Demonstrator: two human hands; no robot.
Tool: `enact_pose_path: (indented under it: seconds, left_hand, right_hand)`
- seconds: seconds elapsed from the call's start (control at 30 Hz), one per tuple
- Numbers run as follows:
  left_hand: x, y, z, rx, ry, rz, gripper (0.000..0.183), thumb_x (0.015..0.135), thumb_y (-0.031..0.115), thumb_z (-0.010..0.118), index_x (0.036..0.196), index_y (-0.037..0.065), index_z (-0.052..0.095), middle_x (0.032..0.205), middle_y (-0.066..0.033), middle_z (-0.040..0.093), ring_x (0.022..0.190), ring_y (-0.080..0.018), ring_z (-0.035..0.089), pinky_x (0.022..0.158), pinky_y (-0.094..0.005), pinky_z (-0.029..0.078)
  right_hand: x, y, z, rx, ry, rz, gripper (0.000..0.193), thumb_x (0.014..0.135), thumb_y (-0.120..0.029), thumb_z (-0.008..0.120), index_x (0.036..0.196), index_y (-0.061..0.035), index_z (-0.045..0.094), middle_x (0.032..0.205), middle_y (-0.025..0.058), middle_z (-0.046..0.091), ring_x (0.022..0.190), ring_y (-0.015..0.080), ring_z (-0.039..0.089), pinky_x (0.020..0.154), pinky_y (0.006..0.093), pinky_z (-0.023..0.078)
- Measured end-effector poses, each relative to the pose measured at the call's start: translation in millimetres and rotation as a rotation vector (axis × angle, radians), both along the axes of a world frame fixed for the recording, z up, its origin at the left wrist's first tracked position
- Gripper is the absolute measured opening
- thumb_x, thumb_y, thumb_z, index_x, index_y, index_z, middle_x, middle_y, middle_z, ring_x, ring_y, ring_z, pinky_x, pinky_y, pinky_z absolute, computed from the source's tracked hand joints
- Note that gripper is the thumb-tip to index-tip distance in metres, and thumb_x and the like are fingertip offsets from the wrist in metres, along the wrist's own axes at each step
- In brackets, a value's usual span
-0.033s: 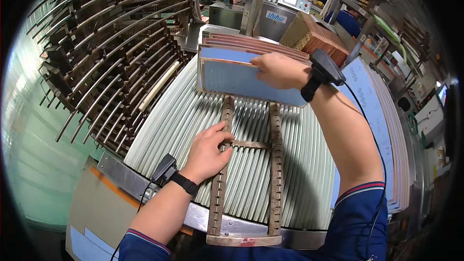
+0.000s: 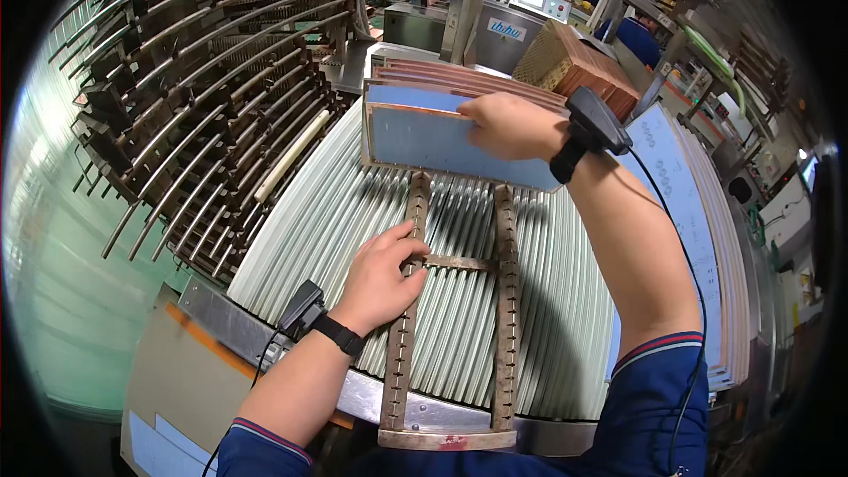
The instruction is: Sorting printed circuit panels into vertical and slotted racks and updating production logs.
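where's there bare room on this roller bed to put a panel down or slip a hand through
Free: the pale ribbed roller bed left of the two notched metal rails, and the strip between the rails below their crossbar. Crowded: the top, where the right hand grips the blue copper-edged panel stack, and the crossbar under the left hand.

Left hand: palm down, fingers curled, thumb extended toward 2 o'clock; bare forearm enters from 7 o'clock, with a dark band at the wrist. Right hand: reaching toward 11 o'clock, fingers closed in a grip; the forearm rises from 5 o'clock, blue sleeve pushed above the elbow.
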State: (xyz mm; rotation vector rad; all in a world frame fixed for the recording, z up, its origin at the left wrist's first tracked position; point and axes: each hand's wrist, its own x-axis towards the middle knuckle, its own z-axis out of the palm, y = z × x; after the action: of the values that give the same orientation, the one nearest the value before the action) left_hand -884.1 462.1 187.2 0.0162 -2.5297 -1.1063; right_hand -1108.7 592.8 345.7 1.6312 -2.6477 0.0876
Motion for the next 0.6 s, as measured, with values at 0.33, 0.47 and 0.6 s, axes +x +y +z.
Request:
enact_pose_path:
  seconds: [0.33,0.47,0.6]
  left_hand:
    - [1.0,-0.4,-1.0,0.007,0.021,-0.001,0.028,0.078,0.012,0.07,0.106,0.008,0.069,0.137,-0.0189,0.054,0.114,-0.0336,0.06,0.097,-0.0403,0.049]
    - [1.3,-1.4,-0.3,0.03,0.002,0.001,0.028,0.078,0.011,0.071,0.106,0.008,0.069,0.137,-0.0186,0.054,0.114,-0.0337,0.06,0.097,-0.0405,0.049]
    - [0.8,-1.7,-1.7,0.027,-0.005,0.02,0.028,0.078,0.011,0.072,0.106,0.008,0.069,0.136,-0.0182,0.055,0.113,-0.0331,0.061,0.097,-0.0399,0.049]
  right_hand:
    - [-1.1,-18.9,-1.9,0.07,-0.067,-0.038,0.044,0.085,-0.016,0.061,0.126,-0.0011,0.058,0.111,0.0237,0.066,0.109,0.0392,0.061,0.094,0.045,0.048]
    - [8.7,-14.3,11.2,0.024,0.049,-0.08,0.036,0.086,-0.016,0.062,0.119,-0.001,0.061,0.112,0.0203,0.065,0.107,0.0368,0.062,0.092,0.044,0.049]
    - [10.1,29.2,-13.5,-0.861,0.197,0.045,0.027,0.088,-0.011,0.063,0.114,-0.0006,0.062,0.108,0.0184,0.064,0.103,0.0345,0.061,0.091,0.0389,0.049]
